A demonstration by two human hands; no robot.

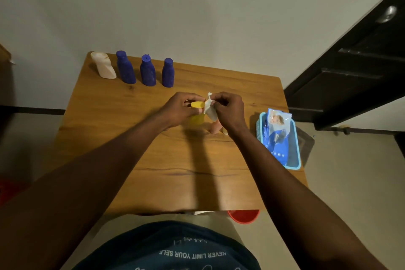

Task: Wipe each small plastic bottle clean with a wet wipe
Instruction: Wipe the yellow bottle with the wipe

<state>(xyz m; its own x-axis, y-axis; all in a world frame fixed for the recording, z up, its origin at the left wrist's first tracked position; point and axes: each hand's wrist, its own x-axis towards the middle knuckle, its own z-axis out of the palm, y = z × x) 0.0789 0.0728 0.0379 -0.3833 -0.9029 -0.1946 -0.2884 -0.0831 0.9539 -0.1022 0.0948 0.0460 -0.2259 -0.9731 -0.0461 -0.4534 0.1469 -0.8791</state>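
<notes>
One red round object shows below the near edge of a wooden table. At mid-table, two hands meet over one yellow bottle, which stands upright with its cap on. The left hand grips the bottle around its upper part, while the right hand pinches a white wet wipe against the side of the cap. One pinkish bottle is partly hidden behind the right wrist. At the table's right edge, one light-blue basket holds a single blue pack of wipes, which stands up above the rim. Along the far edge stand four bottles in a row, all capped: one whitish bottle at the left, then three dark blue bottles.
</notes>
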